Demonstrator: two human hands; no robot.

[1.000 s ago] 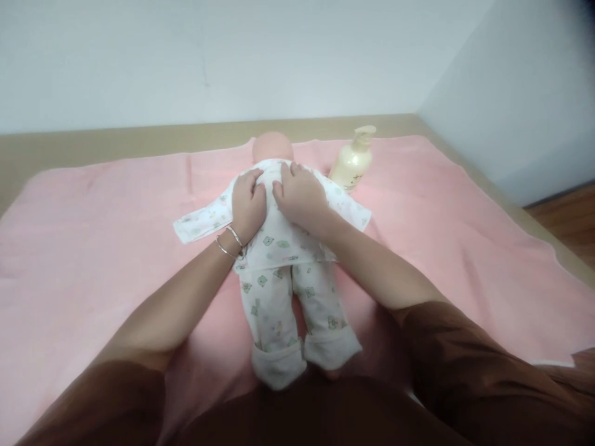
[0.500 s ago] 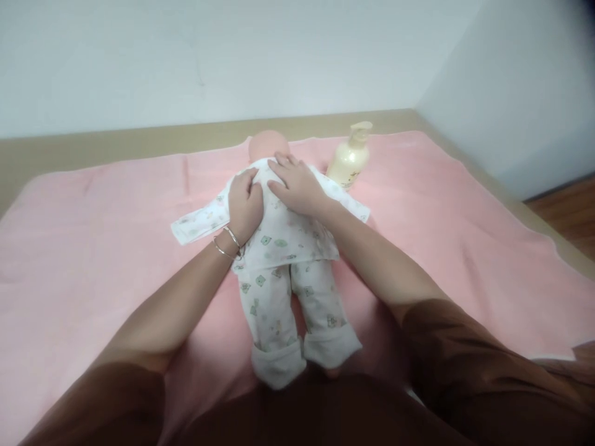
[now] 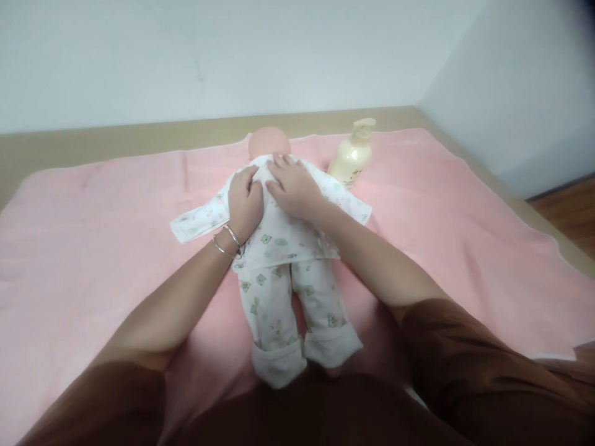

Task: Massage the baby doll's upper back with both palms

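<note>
A baby doll (image 3: 269, 142) lies face down, its bald head at the far end. It wears a white long-sleeved top (image 3: 279, 238) with small green prints and matching trousers (image 3: 269, 294) with rolled cuffs. On the left of its upper back rests my left hand (image 3: 245, 199), fingers laid over the cloth and thumb out; two bangles (image 3: 227, 243) circle that wrist. My right hand (image 3: 296, 186) lies flat on the right upper back, fingers stretched and slightly apart. Neither hand grasps anything that I can see. The doll's face is hidden.
A cream pump bottle (image 3: 352, 155) stands beyond the doll's right sleeve. Everything lies on a pink cloth (image 3: 116, 223) over a tan surface (image 3: 139, 139), with a white wall (image 3: 232, 56) behind and another at the right. Brown floor (image 3: 567, 198) shows past the right edge.
My right hand has shifted very slightly on the doll's back. The view has tilted a touch; the doll, the bottle and my left hand otherwise stay put.
</note>
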